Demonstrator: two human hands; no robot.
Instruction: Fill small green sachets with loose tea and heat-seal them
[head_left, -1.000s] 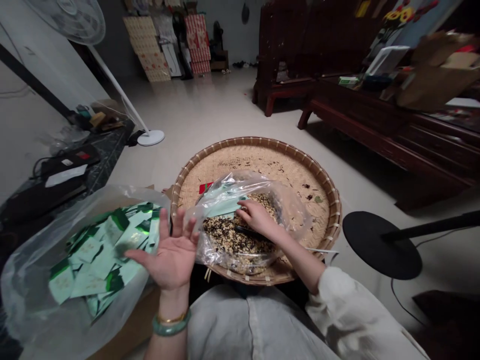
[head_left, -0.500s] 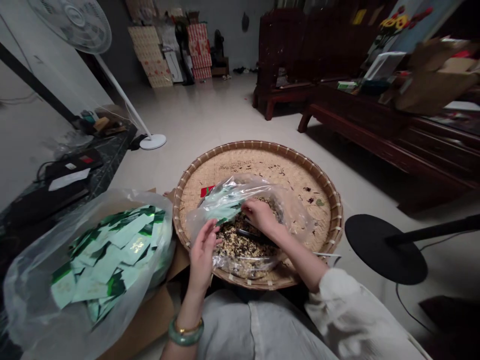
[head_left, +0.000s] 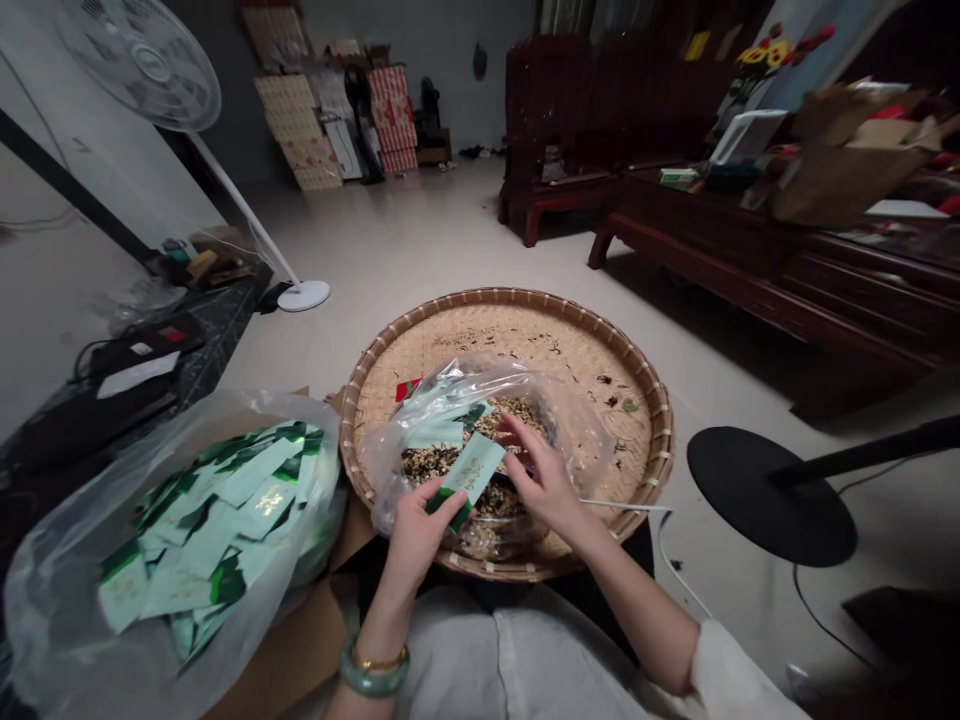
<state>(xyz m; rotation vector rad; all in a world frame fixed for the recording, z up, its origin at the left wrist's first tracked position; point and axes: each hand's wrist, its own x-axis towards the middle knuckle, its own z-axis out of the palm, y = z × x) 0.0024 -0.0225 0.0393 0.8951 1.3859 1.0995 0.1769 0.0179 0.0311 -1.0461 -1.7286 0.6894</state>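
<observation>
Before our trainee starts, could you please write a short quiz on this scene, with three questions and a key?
1. Which hand pinches the packet at its dark green end?
2. True or false: the white fan stands on the table.
3. What lies in the round tray? A: shoes; B: a clear plastic bag; C: flowers.

Key:
1. Left hand.
2. False; the white fan stands on the floor.
3. B.

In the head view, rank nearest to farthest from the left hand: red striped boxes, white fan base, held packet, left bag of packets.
1. Held packet: pinched in the left hand.
2. Bag of packets: on the left.
3. White fan base: floor ahead, left.
4. Red striped boxes: far back.
</observation>
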